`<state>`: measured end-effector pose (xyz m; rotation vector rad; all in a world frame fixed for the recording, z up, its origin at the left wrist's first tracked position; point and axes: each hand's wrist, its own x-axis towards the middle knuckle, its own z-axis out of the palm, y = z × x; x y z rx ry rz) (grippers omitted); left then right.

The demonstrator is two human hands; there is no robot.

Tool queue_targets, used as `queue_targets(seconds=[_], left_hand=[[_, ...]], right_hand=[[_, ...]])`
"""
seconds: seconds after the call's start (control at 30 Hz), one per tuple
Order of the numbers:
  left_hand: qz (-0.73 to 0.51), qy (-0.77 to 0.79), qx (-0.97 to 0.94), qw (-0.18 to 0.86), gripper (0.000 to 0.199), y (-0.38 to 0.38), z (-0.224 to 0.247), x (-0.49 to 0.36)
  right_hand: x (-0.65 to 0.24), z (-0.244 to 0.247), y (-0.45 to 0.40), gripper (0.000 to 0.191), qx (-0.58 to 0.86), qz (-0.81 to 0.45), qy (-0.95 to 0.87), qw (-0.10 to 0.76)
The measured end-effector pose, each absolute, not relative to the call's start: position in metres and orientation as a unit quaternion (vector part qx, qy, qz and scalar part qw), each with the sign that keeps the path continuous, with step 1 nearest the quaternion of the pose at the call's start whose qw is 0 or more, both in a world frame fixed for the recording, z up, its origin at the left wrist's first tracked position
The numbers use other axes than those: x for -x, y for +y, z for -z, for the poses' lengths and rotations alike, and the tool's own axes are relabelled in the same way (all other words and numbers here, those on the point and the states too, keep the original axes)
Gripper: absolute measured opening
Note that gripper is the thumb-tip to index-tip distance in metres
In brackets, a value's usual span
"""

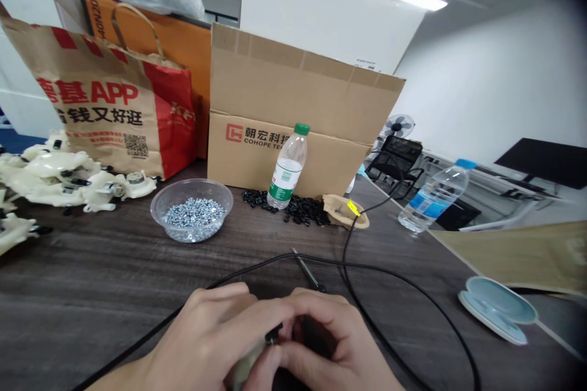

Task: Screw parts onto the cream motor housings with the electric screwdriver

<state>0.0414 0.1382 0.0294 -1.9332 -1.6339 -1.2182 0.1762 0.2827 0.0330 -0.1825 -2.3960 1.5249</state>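
My left hand (206, 336) and my right hand (316, 342) meet at the bottom centre, both closed around a cream plastic part (245, 369). A small black piece (274, 333) shows between my fingers, and a dark object (312, 336) lies partly hidden under my right hand. Just beyond my hands, a thin metal screwdriver shaft (307, 270) points away from me, and a black cable (389, 281) curves across the dark wood-grain table (82, 281). Farther off stand a clear bowl of silver screws (192, 211), a heap of small black parts (298, 209) and several cream plastic assemblies (55, 174).
A water bottle (287, 168) stands before a cardboard box (284, 110), with a paper bag (105, 98) to its left. A second bottle (435, 198) lies near the right table edge, beside a pale blue dish (498, 308). Chairs and a fan stand beyond.
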Motion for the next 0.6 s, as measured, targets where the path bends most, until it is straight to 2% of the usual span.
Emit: queue_targets(seconds=[0.07, 0.17, 0.5, 0.6], left_hand=[[0.427, -0.574, 0.68, 0.161, 0.036, 0.138, -0.03, -0.041], [0.437, -0.563, 0.689, 0.132, 0.026, 0.139, -0.032, -0.04], [0.466, -0.56, 0.673, 0.128, 0.024, 0.14, -0.032, -0.04], [0.46, -0.565, 0.67, 0.142, 0.027, 0.141, -0.031, -0.038]], right_hand=[[-0.176, -0.033, 0.283, 0.03, 0.061, -0.545, -0.822, 0.153], [-0.177, -0.032, 0.284, 0.013, 0.058, -0.552, -0.815, 0.168], [-0.178, -0.034, 0.28, 0.015, 0.068, -0.553, -0.813, 0.169], [-0.182, -0.044, 0.284, 0.015, 0.077, -0.479, -0.857, 0.172]])
